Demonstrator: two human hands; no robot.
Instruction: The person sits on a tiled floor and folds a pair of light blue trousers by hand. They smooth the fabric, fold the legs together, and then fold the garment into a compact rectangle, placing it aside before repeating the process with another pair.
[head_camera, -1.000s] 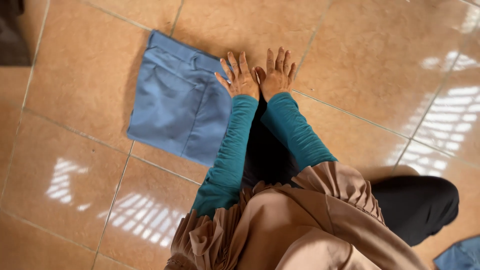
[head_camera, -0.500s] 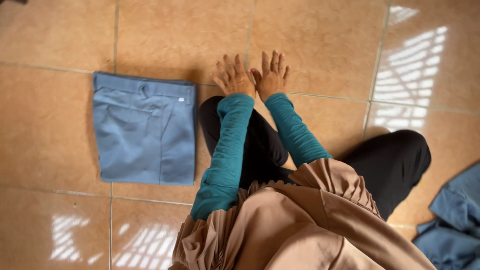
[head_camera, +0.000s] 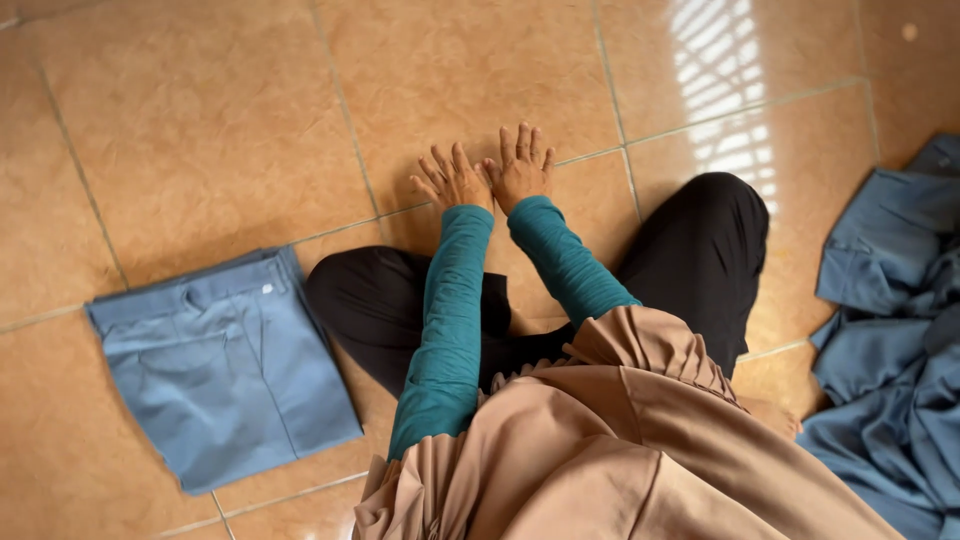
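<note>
- Head view: the left hand (head_camera: 452, 180) and right hand (head_camera: 520, 168) rest flat on the tiled floor (head_camera: 200, 110), fingers spread, gripping nothing.
- The folded blue trousers (head_camera: 225, 365) lie on the floor at near left, apart from both hands.
- The heap of blue garments (head_camera: 890, 320) lies at right; a good reach there would probably take only 1 piece.
- The heap is cut off by the frame edge, so its count is unclear.

Bare floor tiles (head_camera: 480, 90) lie open ahead; folded trousers (head_camera: 225, 365) left, heaped clothes (head_camera: 890, 340) (blue) right.
</note>
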